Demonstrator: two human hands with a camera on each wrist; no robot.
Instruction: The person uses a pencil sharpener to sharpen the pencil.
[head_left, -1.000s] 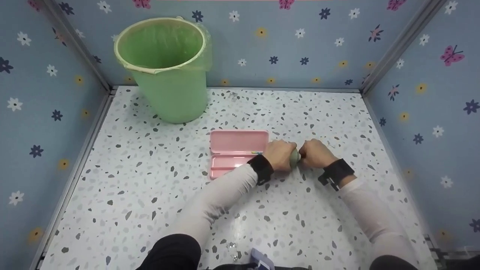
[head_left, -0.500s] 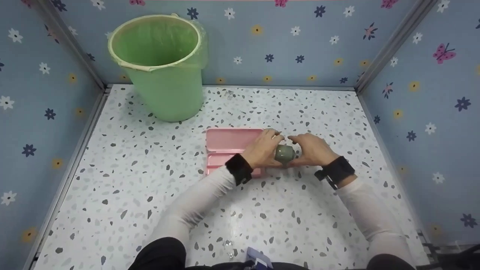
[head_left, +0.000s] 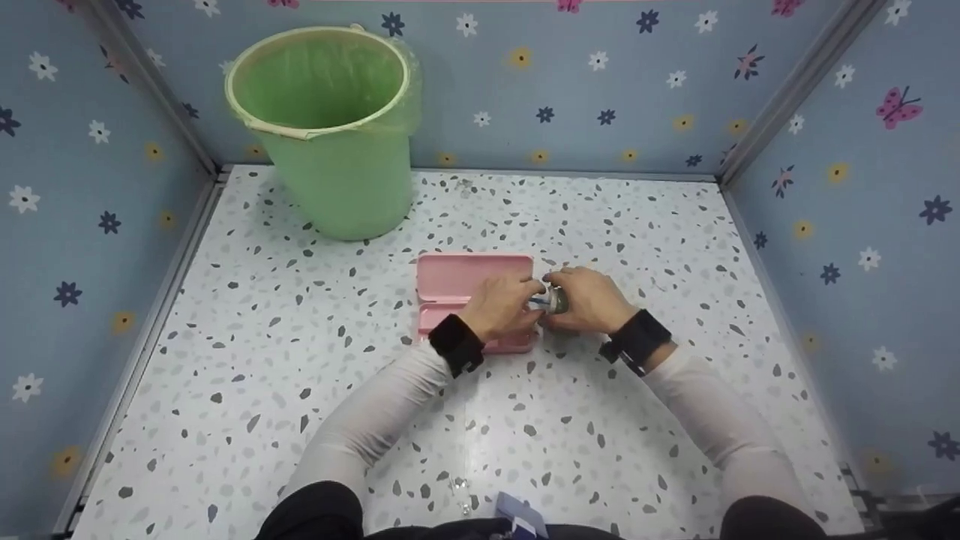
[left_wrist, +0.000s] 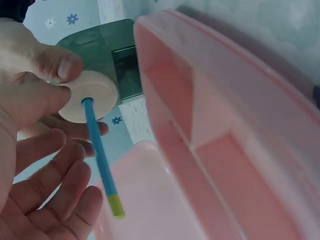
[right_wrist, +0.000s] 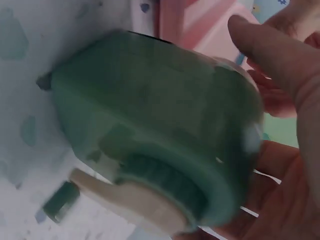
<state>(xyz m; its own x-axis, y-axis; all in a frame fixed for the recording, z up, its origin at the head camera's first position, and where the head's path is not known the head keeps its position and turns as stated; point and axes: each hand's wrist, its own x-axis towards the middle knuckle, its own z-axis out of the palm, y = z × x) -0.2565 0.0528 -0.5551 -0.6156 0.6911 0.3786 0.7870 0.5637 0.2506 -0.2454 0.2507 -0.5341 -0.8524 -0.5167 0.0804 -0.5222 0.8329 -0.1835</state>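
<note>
A green hand-crank pencil sharpener with a cream crank sits in my right hand, fingers and thumb curled round its body. From the hole in its cream disc sticks a blue pencil with a yellow-green end. My left hand is at the disc and pencil; its thumb meets the disc's rim in the left wrist view, while its other fingers stay loosely bent beside the pencil. Below and left of the hands lies an open pink pencil case, its tray partly hidden by my left hand.
A tall green bin with a clear liner stands at the back left. Flower-patterned walls close off the back and sides of the speckled tabletop. A small purple object shows at the front edge.
Both hands have come left, toward the pencil case. The sharpener has been turned so its disc and pencil face left. My right hand has left the crank side and now holds the body.
</note>
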